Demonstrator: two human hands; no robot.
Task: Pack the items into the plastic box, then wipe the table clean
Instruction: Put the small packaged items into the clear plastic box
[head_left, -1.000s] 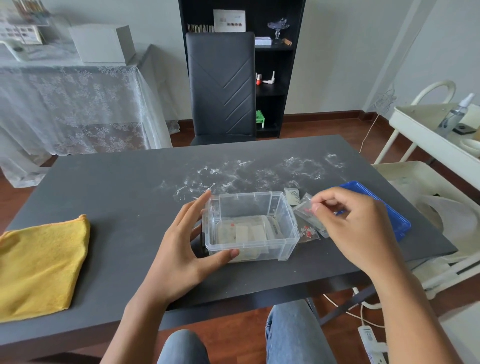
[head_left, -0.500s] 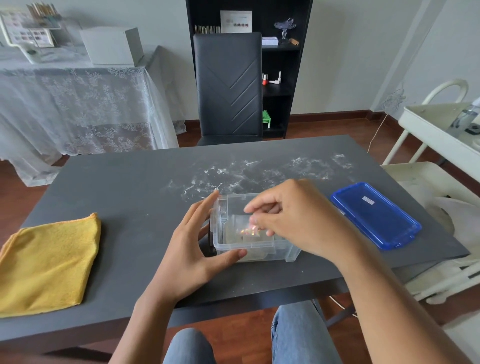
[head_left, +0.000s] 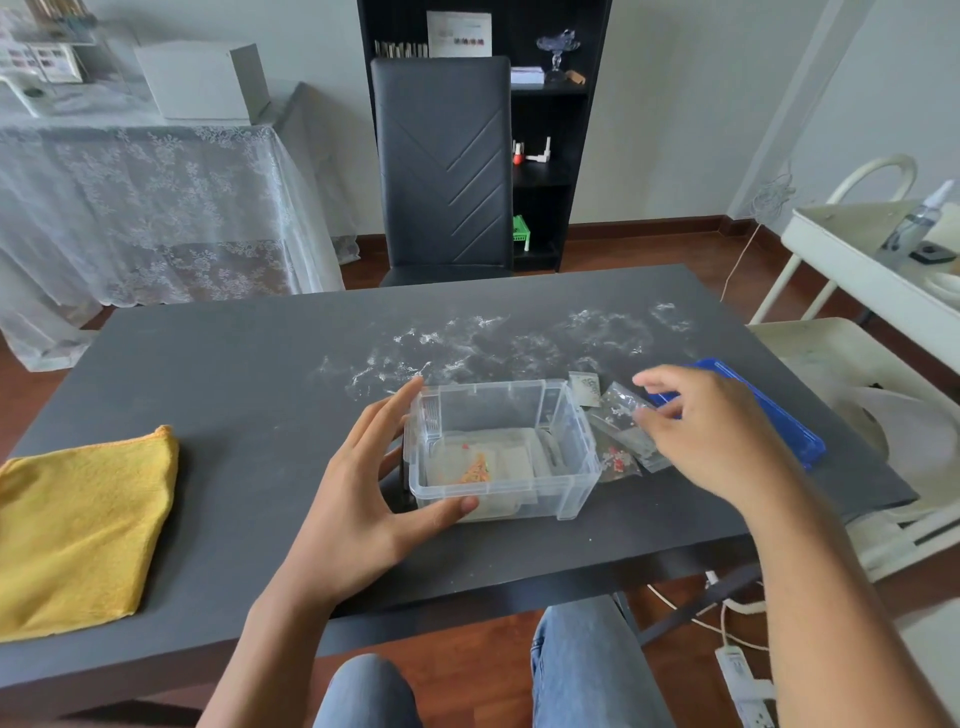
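Observation:
A clear plastic box (head_left: 571, 493) stands on the dark table (head_left: 234, 374), with flat sachets inside, one with orange-red bits (head_left: 475, 467). My left hand (head_left: 358, 499) grips the box's left side, thumb on the front wall. Just right of the box lie small clear bags (head_left: 618, 415), one holding red pieces (head_left: 618, 462), and a small sachet (head_left: 584, 387) behind them. My right hand (head_left: 711, 441) hovers over these bags with its fingers spread, thumb tip at a bag's edge. The blue lid (head_left: 795, 431) lies partly hidden behind that hand. White smears (head_left: 493, 343) cover the table's far half.
A folded yellow cloth (head_left: 78, 525) rests at the table's left near corner. A black chair (head_left: 444, 166) stands at the far side. A white cart (head_left: 857, 260) with a spray bottle is off the right edge. My knees are under the near edge.
My right hand dropped a sachet with orange-red bits into the box, then swung back right to the bags beside it. My left hand stayed on the box.

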